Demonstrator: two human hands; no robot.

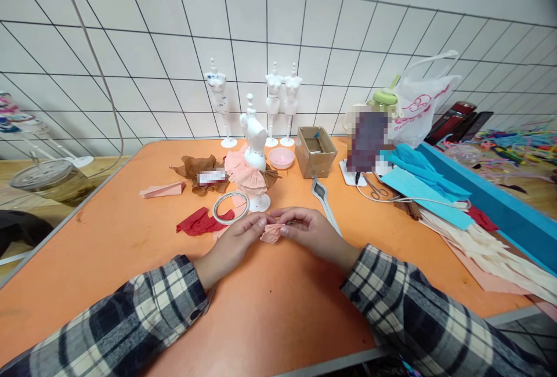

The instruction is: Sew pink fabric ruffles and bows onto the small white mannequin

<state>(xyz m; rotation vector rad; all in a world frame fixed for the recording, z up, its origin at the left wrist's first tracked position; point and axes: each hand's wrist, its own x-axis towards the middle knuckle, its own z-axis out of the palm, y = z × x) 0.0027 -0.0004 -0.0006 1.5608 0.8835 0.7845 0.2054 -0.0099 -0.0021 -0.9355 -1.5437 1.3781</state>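
Note:
My left hand [237, 243] and my right hand [307, 229] meet over the orange table [270, 307], both pinching a small piece of pink crepe paper [272, 233] between the fingertips. Just beyond them lies a clear tape roll [231, 207] and a white mini mannequin [255, 145] wearing a ruffled pink paper skirt [243, 173]. Red paper scraps [201, 221] lie left of the tape.
Three bare white mannequins [273, 98] stand at the back by a wire grid wall. A pink bowl [281, 158], cardboard box [315, 151], brown paper [198, 169], folded pink paper [162, 190], scissors [378, 190], a cutter [324, 200], and blue and cream paper sheets [422, 182] surround the hands.

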